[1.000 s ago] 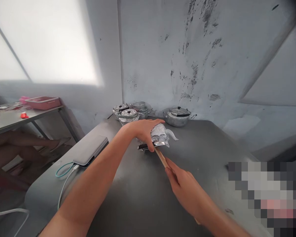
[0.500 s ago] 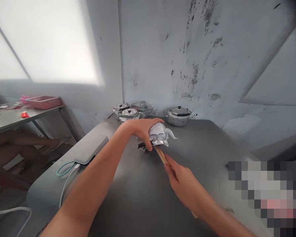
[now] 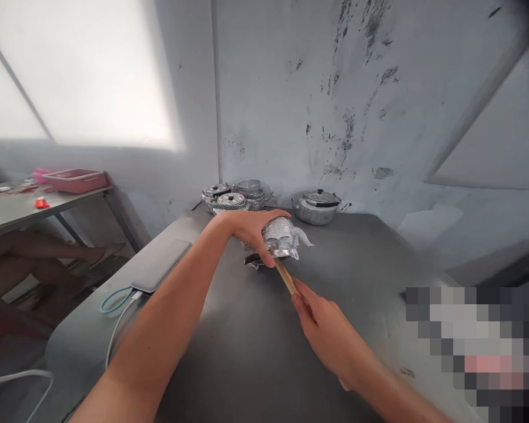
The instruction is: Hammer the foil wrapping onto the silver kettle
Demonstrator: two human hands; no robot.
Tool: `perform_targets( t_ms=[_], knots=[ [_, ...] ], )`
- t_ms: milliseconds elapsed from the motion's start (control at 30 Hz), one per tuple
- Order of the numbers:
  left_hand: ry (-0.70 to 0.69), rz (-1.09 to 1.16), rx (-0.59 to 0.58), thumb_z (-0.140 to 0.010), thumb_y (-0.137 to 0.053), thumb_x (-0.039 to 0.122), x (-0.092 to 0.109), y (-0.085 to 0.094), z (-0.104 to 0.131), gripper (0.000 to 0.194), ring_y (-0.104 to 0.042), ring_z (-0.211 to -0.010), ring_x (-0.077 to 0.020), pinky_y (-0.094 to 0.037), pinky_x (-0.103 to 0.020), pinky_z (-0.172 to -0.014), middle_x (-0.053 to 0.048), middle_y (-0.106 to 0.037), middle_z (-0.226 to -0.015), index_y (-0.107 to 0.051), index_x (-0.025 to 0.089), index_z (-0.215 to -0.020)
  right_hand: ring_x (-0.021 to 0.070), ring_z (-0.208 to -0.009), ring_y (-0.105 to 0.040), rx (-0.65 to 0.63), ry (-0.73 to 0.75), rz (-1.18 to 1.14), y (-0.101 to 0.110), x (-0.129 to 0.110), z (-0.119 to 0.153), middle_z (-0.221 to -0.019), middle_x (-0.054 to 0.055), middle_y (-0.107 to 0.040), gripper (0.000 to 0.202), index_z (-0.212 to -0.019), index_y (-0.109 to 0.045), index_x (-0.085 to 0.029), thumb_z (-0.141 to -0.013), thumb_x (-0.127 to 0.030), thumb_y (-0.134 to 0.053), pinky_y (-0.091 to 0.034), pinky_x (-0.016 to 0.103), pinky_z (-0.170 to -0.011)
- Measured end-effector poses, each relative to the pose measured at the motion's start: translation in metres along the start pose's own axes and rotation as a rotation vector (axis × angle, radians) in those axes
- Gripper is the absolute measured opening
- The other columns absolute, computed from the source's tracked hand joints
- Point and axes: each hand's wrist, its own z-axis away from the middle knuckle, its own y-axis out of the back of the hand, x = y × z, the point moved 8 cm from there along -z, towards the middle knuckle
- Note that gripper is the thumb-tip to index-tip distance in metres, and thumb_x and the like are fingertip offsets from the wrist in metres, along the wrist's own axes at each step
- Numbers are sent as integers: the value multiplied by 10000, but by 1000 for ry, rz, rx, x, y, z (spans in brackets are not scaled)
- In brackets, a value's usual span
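The embossed silver pot (image 3: 280, 231) is over the middle of the counter (image 3: 255, 346), beyond and left of the right hand (image 3: 321, 317); the left hand (image 3: 253, 226) is nearer, wrist bent, its fingers gripping the pot's side. The right fingers wrap a wooden stick (image 3: 286, 278), its long axis running away and leftward to the pot's rim

Pots (image 3: 318, 211) rest on the table (image 3: 357, 264), rear. Vessel (image 3: 278, 231), in left hand (image 3: 253, 226), is before them; stick (image 3: 285, 276), in right hand (image 3: 321, 320), nearer. Power bank (image 3: 163, 264) lies left; basket (image 3: 78, 183), further left, on side table (image 3: 13, 211).
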Motion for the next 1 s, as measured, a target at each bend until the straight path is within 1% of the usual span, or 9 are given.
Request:
perform_targets(
  t_ms=[133,333,567,667,733,800,867,900,1000],
  knots=[
    [24,2,16,-620,-755,582,-4,1,-1,1114,-389,-1382,-334,-389,-405,-1067,1,-293,-1592,-138,433,-1536,150,-531,-457,-23,12,40,0,-2,-1,-632,-26,-526,433,-1317,-526,-267,-1001,-401,-262,-318,263,-526],
    [25,-18,21,-587,-771,564,-5,-2,-6,1157,-391,-1373,-347,-417,-426,-1034,-17,-272,-1592,-118,438,-1534,131,-493,-354,4,20,-56,9,-2,-1,-605,-65,-406,459,-1397,-445,-306,-1003,-448,-256,-293,246,-488],
    [97,-63,31,-549,-777,530,-1,-6,-7,1171,-458,-1303,-373,-479,-444,-930,-51,-332,-1544,-131,449,-1522,145,-538,-479,-9,26,3,2,-2,1,-665,-20,-559,392,-1259,-560,-275,-999,-383,-287,-314,260,-532],
    [80,-47,60,-578,-760,564,-3,-3,-8,1153,-448,-1305,-357,-470,-415,-926,-61,-329,-1545,-122,420,-1527,147,-524,-475,-4,32,15,5,-4,1,-651,-18,-565,414,-1298,-538,-269,-1002,-378,-271,-308,260,-519],
    [98,16,121,-606,-741,572,-12,2,-8,1144,-487,-1258,-339,-474,-376,-893,-91,-328,-1542,-103,362,-1532,151,-512,-450,30,60,51,13,-4,-1,-619,-26,-538,439,-1339,-510,-261,-1004,-393,-259,-299,263,-508],
    [169,130,221,-659,-699,564,-31,9,-7,1010,-559,-1139,-303,-475,-336,-829,-117,-399,-1484,-203,298,-1498,155,-481,-414,39,93,118,22,1,-4,-573,-41,-489,463,-1372,-487,-255,-1005,-411,-250,-280,270,-494],
    [246,299,351,-747,-614,513,-54,16,-4,683,-583,-1039,-270,-462,-304,-762,-95,-532,-1336,-434,265,-1357,161,-482,-420,21,158,190,30,6,-8,-565,-43,-479,482,-1396,-472,-247,-1002,-431,-265,-288,278,-505],
    [259,325,389,-806,-539,513,-62,18,-3,562,-586,-997,-256,-455,-296,-727,-86,-582,-1243,-483,255,-1303,161,-484,-419,7,190,209,34,8,-9,-563,-45,-472,480,-1391,-477,-247,-1003,-438,-270,-295,281,-512],
    [320,495,404,-838,-480,495,-86,12,-6,368,-590,-789,-208,-439,-273,-599,-65,-631,-992,-576,224,-1067,148,-491,-397,-29,262,216,44,12,-8,-583,-54,-456,419,-1343,-492,-285,-1016,-432,-276,-285,279,-519]
  ],
)
